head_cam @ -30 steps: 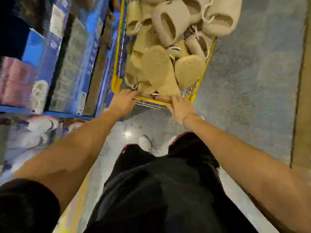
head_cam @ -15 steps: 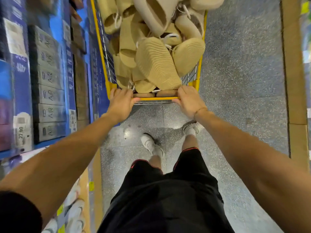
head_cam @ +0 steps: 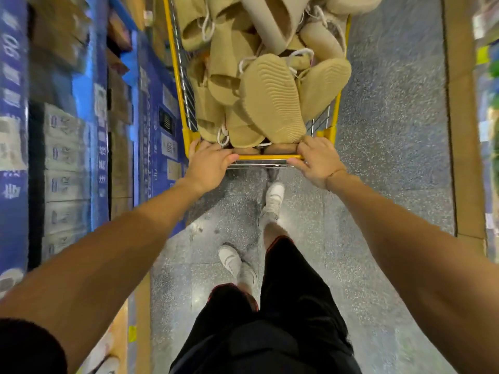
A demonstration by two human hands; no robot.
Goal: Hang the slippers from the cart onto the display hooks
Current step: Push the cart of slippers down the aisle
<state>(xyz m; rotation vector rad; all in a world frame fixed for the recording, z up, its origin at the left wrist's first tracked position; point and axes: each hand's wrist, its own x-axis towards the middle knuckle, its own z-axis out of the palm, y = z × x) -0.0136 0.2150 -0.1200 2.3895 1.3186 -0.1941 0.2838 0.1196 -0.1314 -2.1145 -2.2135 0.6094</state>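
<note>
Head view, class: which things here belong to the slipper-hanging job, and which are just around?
Belonging:
- cart, yellow-framed
- slippers, beige, piled in it
- left hand and right hand, gripping the cart handle

Just around:
- boxes on the blue shelving
- speckled floor
- white shoes

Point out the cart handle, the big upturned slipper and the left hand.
cart handle (head_cam: 266,157): head view, bare yellow bar between the hands.
big upturned slipper (head_cam: 272,95): head view, middle of its ridged sole.
left hand (head_cam: 208,164): head view, back of the hand.

tan ridged slippers (head_cam: 272,103), yellow cart (head_cam: 266,157)
</note>
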